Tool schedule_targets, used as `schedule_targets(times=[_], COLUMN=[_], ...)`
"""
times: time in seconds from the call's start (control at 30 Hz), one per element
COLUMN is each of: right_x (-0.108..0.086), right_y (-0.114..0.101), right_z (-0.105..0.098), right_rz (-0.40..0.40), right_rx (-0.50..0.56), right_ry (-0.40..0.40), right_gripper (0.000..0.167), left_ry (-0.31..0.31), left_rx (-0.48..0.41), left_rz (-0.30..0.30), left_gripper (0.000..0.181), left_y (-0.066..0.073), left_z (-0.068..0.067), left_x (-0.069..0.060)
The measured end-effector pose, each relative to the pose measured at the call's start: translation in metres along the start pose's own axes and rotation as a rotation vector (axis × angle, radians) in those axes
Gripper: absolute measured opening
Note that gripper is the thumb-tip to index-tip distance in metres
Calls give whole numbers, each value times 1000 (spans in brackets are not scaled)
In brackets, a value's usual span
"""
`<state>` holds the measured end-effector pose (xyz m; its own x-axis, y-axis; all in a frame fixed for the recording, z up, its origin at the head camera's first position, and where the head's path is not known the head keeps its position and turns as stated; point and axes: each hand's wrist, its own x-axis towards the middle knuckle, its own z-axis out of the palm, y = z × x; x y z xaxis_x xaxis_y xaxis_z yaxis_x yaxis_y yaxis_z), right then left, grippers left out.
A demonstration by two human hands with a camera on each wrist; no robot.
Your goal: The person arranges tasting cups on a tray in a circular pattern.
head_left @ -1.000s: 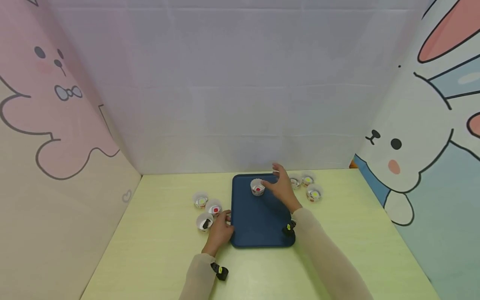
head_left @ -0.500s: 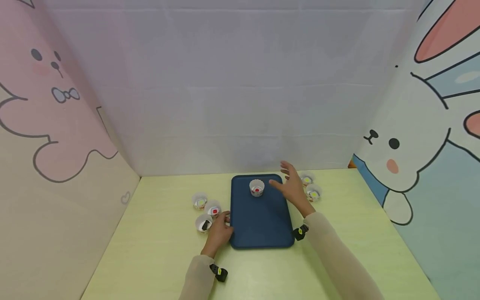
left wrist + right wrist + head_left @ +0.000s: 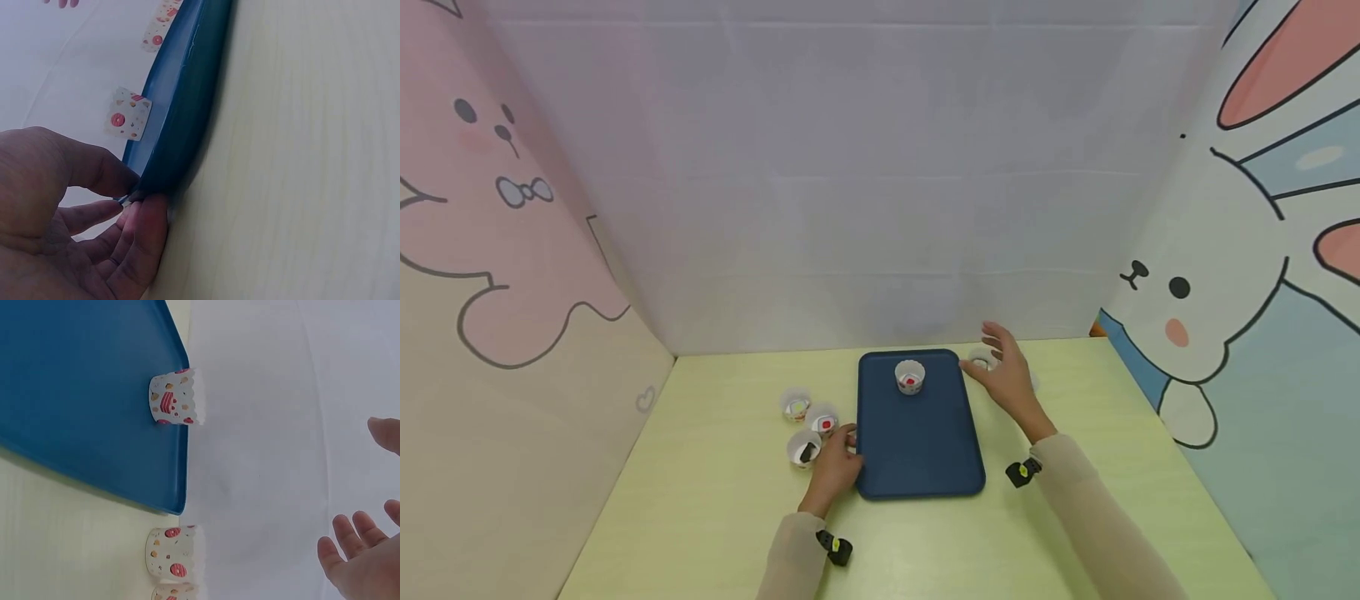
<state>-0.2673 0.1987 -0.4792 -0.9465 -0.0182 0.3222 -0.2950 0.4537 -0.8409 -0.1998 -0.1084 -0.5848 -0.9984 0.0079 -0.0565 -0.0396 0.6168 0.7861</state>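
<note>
Tray (image 3: 917,446) pinched by my left hand (image 3: 837,463), my right hand (image 3: 1011,383) spread empty: one tug could topple its cup (image 3: 910,378)

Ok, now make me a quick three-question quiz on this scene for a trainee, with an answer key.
1. How many white cups show to the left of the blue tray?
2. True or false: the right hand holds nothing.
3. What is the left hand gripping? A, one of the white cups; B, the blue tray; C, nothing.

Key: 1, three; 2, true; 3, B.
</note>
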Motion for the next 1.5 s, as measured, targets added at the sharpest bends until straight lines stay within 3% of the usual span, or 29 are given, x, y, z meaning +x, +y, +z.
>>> schedule_targets(times=[0.37, 0.43, 0.6, 0.83, 1.5], right_x=[-6, -10, -16, -21, -38], right_y=[9, 0, 3, 23, 51], right_z=[-20, -25, -35, -44, -52], right_rz=[6, 2, 21, 13, 170], right_rx=[21, 24, 21, 8, 20], right_ry=[55, 60, 71, 125, 211], right_gripper=[78, 77, 76, 77, 75], left_ry=[-1, -2, -1, 1, 4], left_rx=[-2, -4, -3, 3, -2], left_rz=[-5, -5, -1, -4, -3], left_gripper=[57, 57, 57, 57, 57], left_y=[-2, -2, -2, -2, -3], left_z=[0, 0, 1, 2, 2], left_x=[1, 1, 1, 2, 0])
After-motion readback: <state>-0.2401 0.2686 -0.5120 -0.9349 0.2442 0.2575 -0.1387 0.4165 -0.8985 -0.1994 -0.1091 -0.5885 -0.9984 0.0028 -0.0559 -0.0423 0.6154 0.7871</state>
